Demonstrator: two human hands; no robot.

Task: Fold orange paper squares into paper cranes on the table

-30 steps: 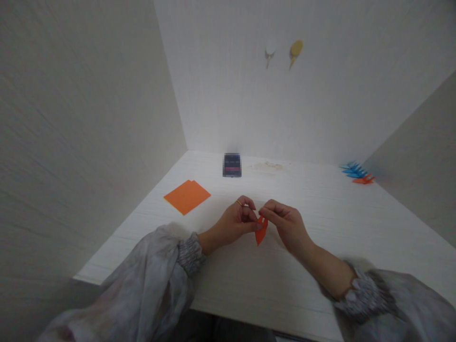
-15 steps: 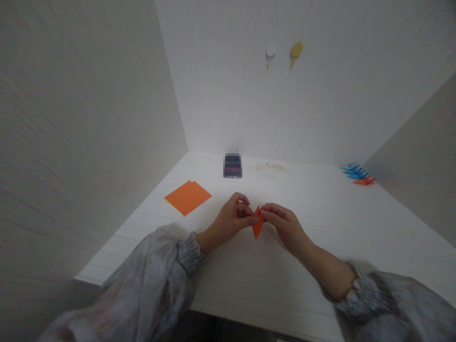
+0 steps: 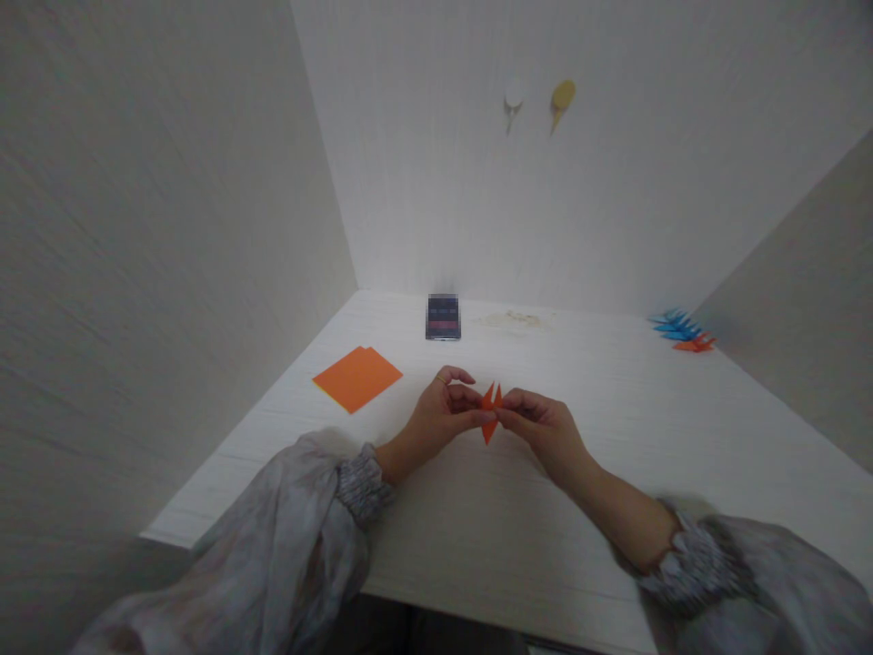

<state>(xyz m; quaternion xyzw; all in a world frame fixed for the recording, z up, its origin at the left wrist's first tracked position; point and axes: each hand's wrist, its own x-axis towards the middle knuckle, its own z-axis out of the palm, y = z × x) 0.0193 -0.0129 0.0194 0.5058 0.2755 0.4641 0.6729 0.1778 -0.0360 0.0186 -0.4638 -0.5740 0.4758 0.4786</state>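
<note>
A small folded orange paper (image 3: pixel 489 428) is held between my two hands above the white table. Two narrow points stick up from its far end, and a single point faces down toward me. My left hand (image 3: pixel 446 411) pinches its left side between thumb and fingers, with the index finger raised and curved. On the other side, my right hand (image 3: pixel 546 428) grips the right edge with thumb and fingertips. The fingertips cover the paper's middle.
Square orange sheets (image 3: pixel 357 378) lie to the left on the white table (image 3: pixel 566 546). A dark, blurred-out flat object (image 3: pixel 443 318) stands near the back wall. Several blue folded papers (image 3: pixel 675 326) and an orange one (image 3: pixel 696 343) sit at the far right. White (image 3: pixel 514 94) and yellow hooks (image 3: pixel 563 95) are on the wall.
The folded paper has turned and risen slightly, so its two upper points now stand clearly apart. My right hand's fingertips have shifted lower along its edge.
</note>
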